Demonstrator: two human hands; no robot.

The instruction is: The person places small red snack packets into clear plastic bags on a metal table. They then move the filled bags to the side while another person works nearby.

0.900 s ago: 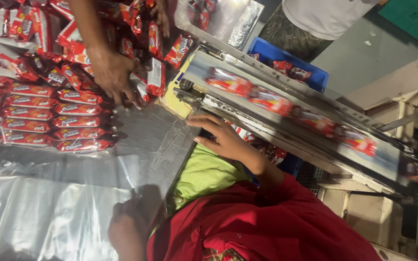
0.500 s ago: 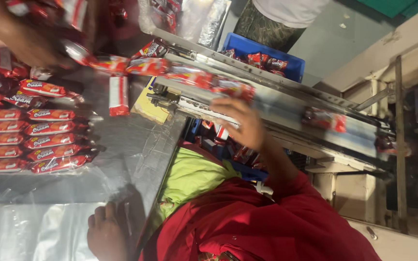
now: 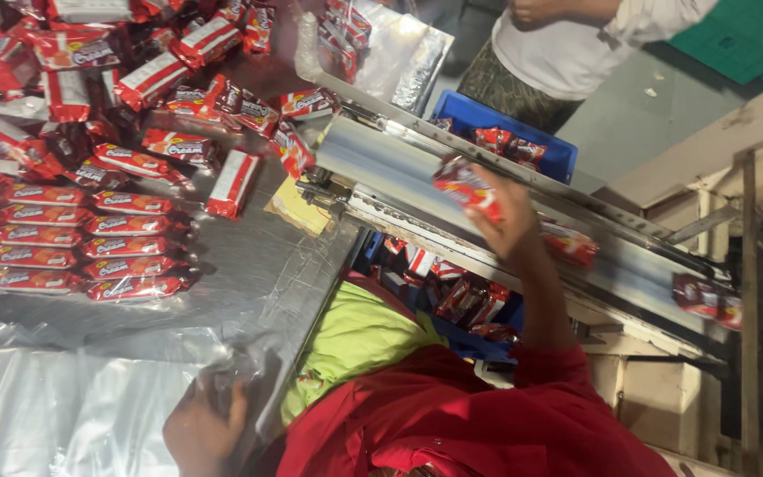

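My right hand (image 3: 509, 216) is raised over the metal conveyor (image 3: 381, 163) and grips a red biscuit packet (image 3: 465, 185) at the belt. My left hand (image 3: 200, 424) lies low at the table's near edge, on clear plastic bags (image 3: 55, 415); its fingers are blurred. More red packets (image 3: 704, 296) ride the belt to the right. Neat rows of red packets (image 3: 90, 243) lie on the steel table (image 3: 267, 274), with a loose heap (image 3: 134, 62) behind them.
A blue crate (image 3: 523, 132) with packets stands beyond the conveyor, and a person in a white shirt (image 3: 576, 44) is behind it. More packets (image 3: 465, 300) lie in a bin under the belt. A yellow pad (image 3: 298, 208) sits at the conveyor's end.
My right hand rose from the table edge to the belt and closed on a packet. Another person's arm that sorted the heap has left the view. My left hand stayed low.
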